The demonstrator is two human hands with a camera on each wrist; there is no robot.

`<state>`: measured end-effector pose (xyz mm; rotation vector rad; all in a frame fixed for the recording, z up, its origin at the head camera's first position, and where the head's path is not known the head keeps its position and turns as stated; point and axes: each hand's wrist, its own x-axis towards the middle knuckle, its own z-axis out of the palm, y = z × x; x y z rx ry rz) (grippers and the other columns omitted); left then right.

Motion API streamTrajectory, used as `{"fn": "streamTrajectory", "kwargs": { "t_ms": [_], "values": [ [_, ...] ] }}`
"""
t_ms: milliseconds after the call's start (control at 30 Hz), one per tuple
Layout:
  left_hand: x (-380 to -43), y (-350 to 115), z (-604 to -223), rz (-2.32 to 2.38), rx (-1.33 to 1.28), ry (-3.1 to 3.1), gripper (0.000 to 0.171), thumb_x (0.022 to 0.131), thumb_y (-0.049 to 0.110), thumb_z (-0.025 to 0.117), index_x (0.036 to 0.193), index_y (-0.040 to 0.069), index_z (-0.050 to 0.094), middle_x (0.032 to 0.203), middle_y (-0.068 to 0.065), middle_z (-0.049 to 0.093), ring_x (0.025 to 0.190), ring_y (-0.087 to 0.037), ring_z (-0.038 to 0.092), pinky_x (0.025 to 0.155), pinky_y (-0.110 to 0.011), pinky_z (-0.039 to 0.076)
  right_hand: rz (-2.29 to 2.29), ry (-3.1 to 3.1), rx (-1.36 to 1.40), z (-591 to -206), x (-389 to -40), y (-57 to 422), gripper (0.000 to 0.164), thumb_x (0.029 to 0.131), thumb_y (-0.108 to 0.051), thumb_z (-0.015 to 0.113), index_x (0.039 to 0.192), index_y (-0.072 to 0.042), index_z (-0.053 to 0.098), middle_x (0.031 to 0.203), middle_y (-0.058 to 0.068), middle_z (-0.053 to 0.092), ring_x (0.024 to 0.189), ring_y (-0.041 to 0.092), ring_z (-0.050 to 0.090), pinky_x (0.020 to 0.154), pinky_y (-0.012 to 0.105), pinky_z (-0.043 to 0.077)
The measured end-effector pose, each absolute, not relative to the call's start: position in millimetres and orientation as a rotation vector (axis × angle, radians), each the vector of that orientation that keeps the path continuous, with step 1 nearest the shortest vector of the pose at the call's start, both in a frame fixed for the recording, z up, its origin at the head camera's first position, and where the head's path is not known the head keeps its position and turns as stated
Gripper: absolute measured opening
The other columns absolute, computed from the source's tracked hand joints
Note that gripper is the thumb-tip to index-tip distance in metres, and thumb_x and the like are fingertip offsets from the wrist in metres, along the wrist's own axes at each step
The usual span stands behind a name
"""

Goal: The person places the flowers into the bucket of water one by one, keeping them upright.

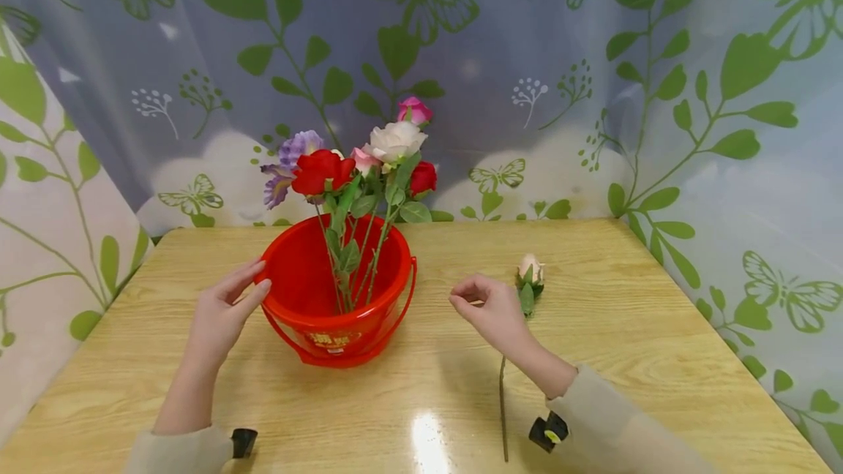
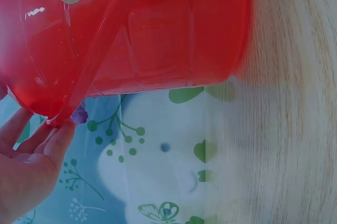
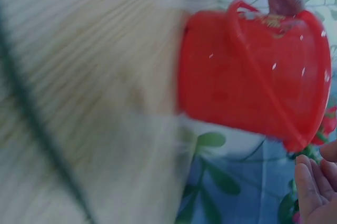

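At the left rim of the red bucket [image 1: 349, 324], my left hand [image 1: 220, 309] holds the edge, thumb tip just over the rim. In the left wrist view, fingertips of that hand [image 2: 34, 166] touch the rim by the handle's end. Artificial flowers stand in the bucket: a red rose [image 1: 323, 172], a white rose [image 1: 396, 141], a purple flower [image 1: 299, 148] and several more. Right of the bucket, my right hand [image 1: 494, 309] hovers with loosely bent fingers and nothing between them. A pale peach rose [image 1: 530, 273] lies beyond it, its stem [image 1: 503, 408] partly hidden beneath the hand.
Everything rests on a light wood table [image 1: 626, 335]. Behind it hangs a curtain [image 1: 474, 86] printed with leaves and butterflies, which continues along both sides. The bucket's red handle [image 1: 410, 306] hangs down on its right side.
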<state>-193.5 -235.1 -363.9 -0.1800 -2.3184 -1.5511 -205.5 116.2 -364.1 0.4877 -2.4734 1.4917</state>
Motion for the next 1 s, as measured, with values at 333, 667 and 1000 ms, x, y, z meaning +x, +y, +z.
{"fn": "streamTrajectory", "kwargs": {
  "t_ms": [333,667,1000],
  "values": [
    [-193.6,-236.2,-365.1,-1.505,-0.173,-2.343,0.044,0.087,0.021,0.057,0.123,-0.003,0.049,0.128,-0.017,0.045,0.113,-0.011,0.046,0.079,-0.01,0.042,1.315,-2.632,0.353,-390.7,-211.5,164.4,0.004,0.079,-0.004,0.064,0.083,-0.003,0.064,0.078,0.005,0.064,0.071,0.018,0.061,0.059,0.027,0.052],
    [-192.3,-234.4,-363.1,-1.506,-0.164,-2.333,0.043,0.086,0.019,0.058,0.122,-0.002,0.051,0.127,-0.017,0.046,0.114,-0.012,0.046,0.079,-0.009,0.042,1.143,-2.767,0.291,-403.3,-220.6,193.3,0.006,0.078,-0.003,0.064,0.082,0.002,0.063,0.076,0.008,0.063,0.069,0.021,0.06,0.058,0.03,0.052],
    [-194.4,-237.0,-366.0,-1.476,-0.18,-2.342,0.044,0.087,0.02,0.057,0.122,-0.004,0.05,0.127,-0.018,0.046,0.112,-0.008,0.047,0.079,-0.011,0.043,1.019,-2.924,0.243,-411.9,-228.2,201.1,0.013,0.076,-0.007,0.065,0.083,0.004,0.063,0.071,0.006,0.06,0.065,0.017,0.056,0.055,0.029,0.049]
  ]
}}
